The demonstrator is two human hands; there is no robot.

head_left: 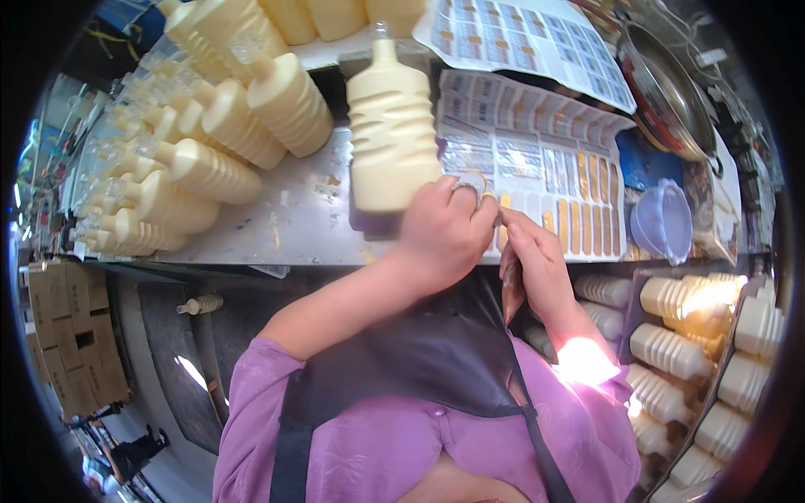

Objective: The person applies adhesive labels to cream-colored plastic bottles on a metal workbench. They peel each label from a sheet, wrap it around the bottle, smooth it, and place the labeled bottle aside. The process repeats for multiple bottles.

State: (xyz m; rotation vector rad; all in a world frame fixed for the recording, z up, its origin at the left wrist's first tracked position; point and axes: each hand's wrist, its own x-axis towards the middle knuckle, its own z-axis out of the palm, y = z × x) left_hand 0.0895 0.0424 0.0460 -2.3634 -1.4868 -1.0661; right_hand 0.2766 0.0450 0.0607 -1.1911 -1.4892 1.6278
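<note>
A cream-yellow ribbed bottle with a clear cap lies in front of me on the worktable, its base towards me. Beside that base is my left hand, its fingers curled in and a ring on one. Small shiny bits show at its fingertips, too small to name. My right hand meets it from the right, thumb and fingers pressed together at the tips. What either hand pinches is hidden. Just beyond both hands lies a sheet of gold and silver labels, with some of its label places bare white.
Many filled bottles crowd the table's left. Another label sheet lies at the back. To the right are a translucent bucket and a large metal pan. Crates of bottles stand lower right; cartons are stacked left.
</note>
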